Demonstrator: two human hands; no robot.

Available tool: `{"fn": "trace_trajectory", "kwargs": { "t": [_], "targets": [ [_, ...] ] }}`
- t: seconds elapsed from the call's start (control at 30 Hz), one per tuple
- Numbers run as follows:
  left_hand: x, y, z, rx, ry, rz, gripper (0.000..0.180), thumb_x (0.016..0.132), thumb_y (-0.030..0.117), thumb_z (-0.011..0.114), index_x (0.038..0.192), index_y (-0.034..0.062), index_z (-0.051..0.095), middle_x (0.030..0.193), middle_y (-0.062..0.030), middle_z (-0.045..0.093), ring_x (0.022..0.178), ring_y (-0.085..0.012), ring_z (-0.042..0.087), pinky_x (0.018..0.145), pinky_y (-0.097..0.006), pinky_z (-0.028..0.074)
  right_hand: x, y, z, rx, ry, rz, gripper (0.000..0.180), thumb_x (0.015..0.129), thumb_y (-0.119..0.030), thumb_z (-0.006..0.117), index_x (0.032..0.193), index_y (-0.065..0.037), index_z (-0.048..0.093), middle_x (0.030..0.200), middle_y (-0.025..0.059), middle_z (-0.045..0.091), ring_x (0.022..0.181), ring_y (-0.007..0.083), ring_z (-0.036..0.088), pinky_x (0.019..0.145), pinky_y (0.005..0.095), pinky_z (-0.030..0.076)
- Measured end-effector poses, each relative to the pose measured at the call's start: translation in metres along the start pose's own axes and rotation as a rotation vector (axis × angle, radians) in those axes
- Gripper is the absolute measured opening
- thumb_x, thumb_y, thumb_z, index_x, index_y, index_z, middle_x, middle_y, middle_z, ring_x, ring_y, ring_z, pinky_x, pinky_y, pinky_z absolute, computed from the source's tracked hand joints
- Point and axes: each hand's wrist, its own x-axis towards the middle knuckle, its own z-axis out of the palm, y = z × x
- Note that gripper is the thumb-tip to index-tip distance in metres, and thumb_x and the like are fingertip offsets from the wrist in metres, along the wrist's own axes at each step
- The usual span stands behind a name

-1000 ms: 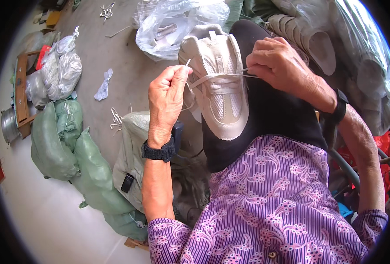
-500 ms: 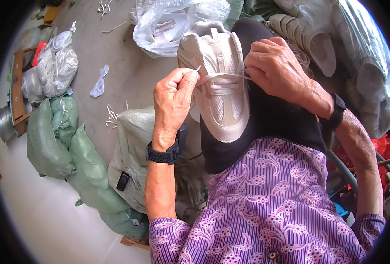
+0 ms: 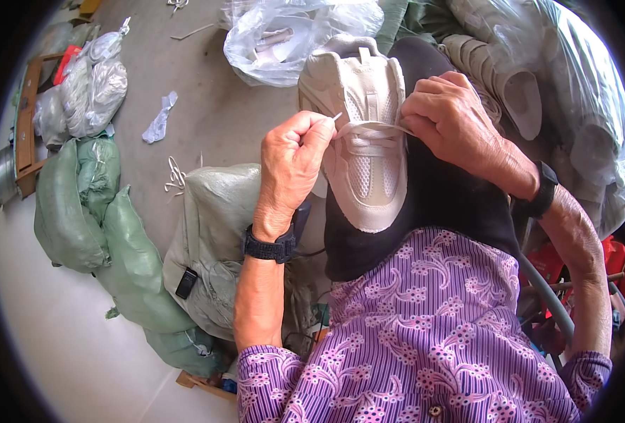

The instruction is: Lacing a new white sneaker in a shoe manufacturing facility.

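A cream-white sneaker (image 3: 365,201) rests on my dark-trousered lap, its toe pointing toward me. Its white shoelace (image 3: 369,134) is threaded through the lower eyelets, and the tongue above stands bare. At the shoe's left side my left hand (image 3: 291,155) pinches one end of the lace, whose tip sticks up past the thumb. My right hand (image 3: 453,123) is closed on the other end at the right edge of the shoe. Between the two hands the lace runs out to both sides across the upper.
A clear plastic bag (image 3: 270,49) with pale pieces lies beyond the shoe. Wrapped stacks of shoe parts (image 3: 520,99) stand at right. Green sacks (image 3: 140,261) and a pale sack (image 3: 214,211) with a small black device (image 3: 187,282) sit at left. Loose laces (image 3: 176,176) lie near them.
The shoe and both hands appear slightly further right in the picture, as the whole view has shifted. Both hands keep their grip on the lace ends.
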Motion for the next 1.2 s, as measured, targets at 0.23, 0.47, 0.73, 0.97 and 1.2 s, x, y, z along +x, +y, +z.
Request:
{"fn": "trace_trajectory", "kwargs": {
  "t": [0.23,0.47,0.73,0.97,1.2],
  "targets": [
    [0.003,-0.001,0.002,0.054,-0.015,0.057,0.021,0.089,0.018,0.057,0.074,0.0035,0.062,0.059,0.0091,0.041,0.054,-0.0004,0.032,0.048,-0.02,0.025,-0.002,-0.001,-0.002,0.013,0.011,0.004,0.008,0.079,-0.015,0.062,0.08,-0.007,0.063,0.076,0.0059,0.057,0.078,0.0256,0.057,0.076,0.0382,0.036],
    [0.011,0.0,0.0,0.131,-0.034,0.105,0.02,0.086,0.014,0.06,0.072,-0.0011,0.058,0.058,-0.003,0.053,0.056,-0.0068,0.046,0.053,-0.026,0.041,-0.003,0.001,0.001,0.017,0.015,0.006,0.009,0.08,-0.016,0.063,0.079,-0.007,0.062,0.075,0.0059,0.056,0.078,0.0253,0.057,0.076,0.0381,0.036],
    [0.012,0.002,0.013,0.14,0.119,0.168,0.017,0.085,0.012,0.061,0.073,-0.0013,0.059,0.055,-0.004,0.052,0.054,-0.0074,0.047,0.053,-0.028,0.042,-0.004,0.0,0.001,0.033,0.046,-0.002,0.004,0.078,-0.008,0.064,0.078,-0.006,0.06,0.074,0.0056,0.055,0.076,0.0248,0.055,0.079,0.0365,0.037],
    [0.012,-0.002,0.031,0.43,0.245,0.577,0.017,0.084,0.009,0.059,0.071,-0.0011,0.055,0.058,-0.012,0.055,0.051,-0.0193,0.052,0.052,-0.033,0.043,-0.002,0.001,0.0,0.038,0.027,-0.021,0.005,0.077,-0.009,0.064,0.078,-0.006,0.061,0.074,0.0055,0.054,0.076,0.0245,0.055,0.078,0.0364,0.037],
    [0.0,-0.011,0.016,-0.026,0.041,-0.043,0.028,0.093,0.023,0.055,0.082,-0.0016,0.059,0.062,-0.0004,0.051,0.063,-0.0074,0.045,0.055,-0.028,0.04,0.03,-0.001,-0.018,-0.111,0.103,-0.112,0.008,0.077,-0.016,0.065,0.079,-0.008,0.062,0.078,0.0046,0.055,0.079,0.024,0.057,0.071,0.0378,0.043]
  ]
}}
